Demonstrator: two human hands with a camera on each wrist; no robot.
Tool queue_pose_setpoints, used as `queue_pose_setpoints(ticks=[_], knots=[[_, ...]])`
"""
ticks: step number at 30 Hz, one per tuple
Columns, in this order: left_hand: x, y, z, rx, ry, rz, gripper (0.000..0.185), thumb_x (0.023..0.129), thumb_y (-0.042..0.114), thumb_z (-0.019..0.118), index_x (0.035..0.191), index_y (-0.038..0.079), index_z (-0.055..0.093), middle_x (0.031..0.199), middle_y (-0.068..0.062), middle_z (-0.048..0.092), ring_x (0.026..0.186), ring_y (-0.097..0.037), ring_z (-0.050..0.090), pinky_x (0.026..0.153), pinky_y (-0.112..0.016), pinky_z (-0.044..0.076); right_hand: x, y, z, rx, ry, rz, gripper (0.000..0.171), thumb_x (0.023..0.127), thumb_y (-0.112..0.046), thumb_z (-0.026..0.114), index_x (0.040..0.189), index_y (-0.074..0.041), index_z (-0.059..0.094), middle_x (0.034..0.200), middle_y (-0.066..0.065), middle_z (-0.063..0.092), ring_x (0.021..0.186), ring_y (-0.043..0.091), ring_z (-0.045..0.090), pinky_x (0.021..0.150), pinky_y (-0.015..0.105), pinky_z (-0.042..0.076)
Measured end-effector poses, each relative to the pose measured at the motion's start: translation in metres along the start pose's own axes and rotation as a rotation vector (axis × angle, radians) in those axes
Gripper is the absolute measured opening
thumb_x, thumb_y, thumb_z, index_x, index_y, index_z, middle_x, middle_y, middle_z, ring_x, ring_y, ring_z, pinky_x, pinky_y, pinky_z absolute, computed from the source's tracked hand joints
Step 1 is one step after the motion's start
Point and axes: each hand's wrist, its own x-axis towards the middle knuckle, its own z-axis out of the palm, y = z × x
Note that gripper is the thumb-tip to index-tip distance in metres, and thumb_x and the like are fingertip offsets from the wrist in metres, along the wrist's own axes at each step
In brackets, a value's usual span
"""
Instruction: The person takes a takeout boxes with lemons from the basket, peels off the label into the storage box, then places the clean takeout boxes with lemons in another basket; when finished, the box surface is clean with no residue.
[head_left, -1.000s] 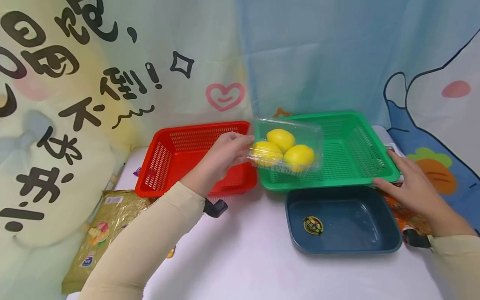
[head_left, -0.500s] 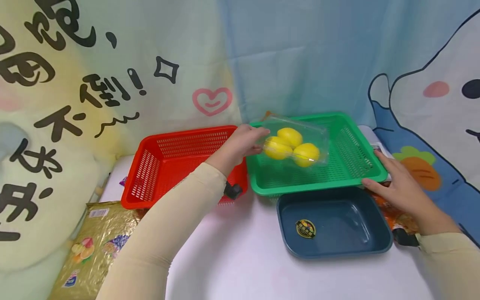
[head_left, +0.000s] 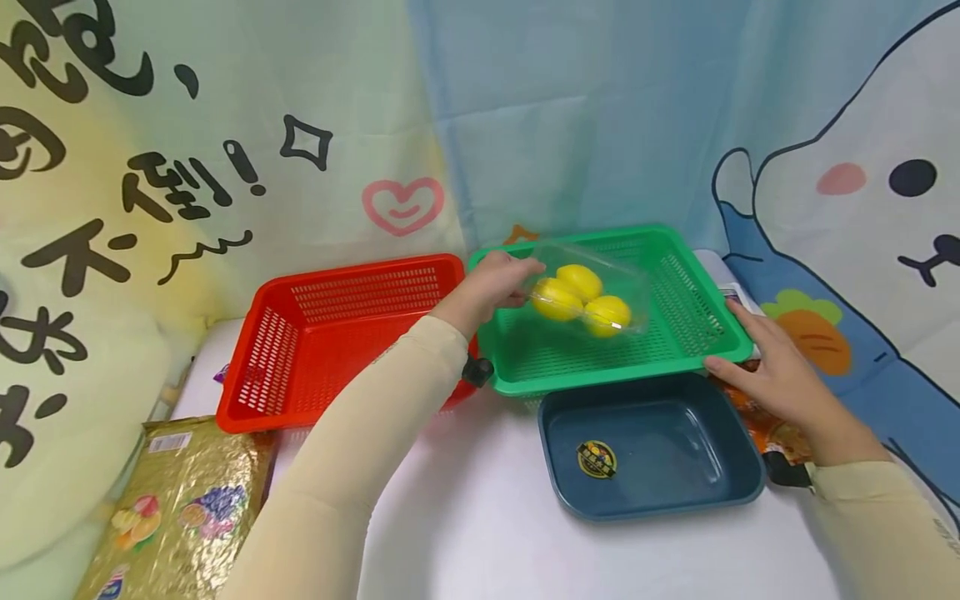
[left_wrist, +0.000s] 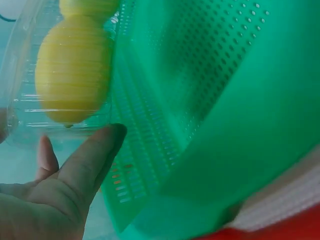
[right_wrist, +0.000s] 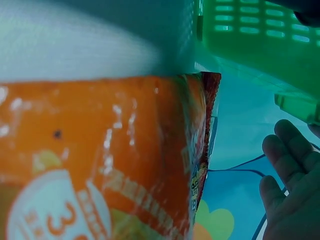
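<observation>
A clear plastic box point(head_left: 628, 287) with three yellow lemons point(head_left: 557, 300) hangs tilted above the green basket point(head_left: 622, 372). My left hand point(head_left: 495, 287) grips the box by its left end; in the left wrist view a finger and thumb point(left_wrist: 75, 185) lie along that end. At the basket's front right corner is my right hand point(head_left: 776, 379), thumb at the front rim and fingers along the right side. In the right wrist view, several of its fingers point(right_wrist: 287, 155) look loosely extended beside the basket's outer wall. The box's far end is not visible in the left wrist view.
A red basket point(head_left: 262, 408) stands left of the green one. In front lies a dark blue tray point(head_left: 660, 458) with a round sticker. An orange packet point(right_wrist: 100, 140) is under the right forearm. A gold packet point(head_left: 180, 500) lies at left, and a printed cloth point(head_left: 570, 150) hangs behind.
The left hand has carried the lemon box right and slightly lower over the green basket. My right hand stays at the basket corner. The head view has turned right.
</observation>
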Motion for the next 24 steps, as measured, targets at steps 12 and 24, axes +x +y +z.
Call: queue_pose_setpoints(ticks=[12, 24], knots=[[0.021, -0.002, 0.011, 0.042, -0.081, -0.006, 0.065, 0.104, 0.035, 0.063, 0.159, 0.012, 0.040, 0.170, -0.003, 0.034, 0.144, -0.029, 0.054, 0.114, -0.038, 0.052, 0.003, -0.002, 0.007, 0.018, -0.002, 0.005, 0.097, 0.098, -0.031, 0.075, 0.170, -0.015, 0.011, 0.158, 0.039, 0.026, 0.121, 0.051, 0.041, 0.068, 0.009, 0.040], [0.038, -0.005, 0.020, 0.121, -0.124, -0.036, 0.074, 0.104, 0.033, 0.063, 0.164, 0.010, 0.028, 0.174, -0.005, 0.023, 0.147, -0.034, 0.051, 0.120, -0.042, 0.047, -0.001, 0.002, 0.006, 0.071, 0.015, 0.030, 0.097, 0.098, -0.032, 0.074, 0.170, -0.019, 0.010, 0.159, 0.038, 0.025, 0.120, 0.049, 0.041, 0.068, 0.004, 0.041]])
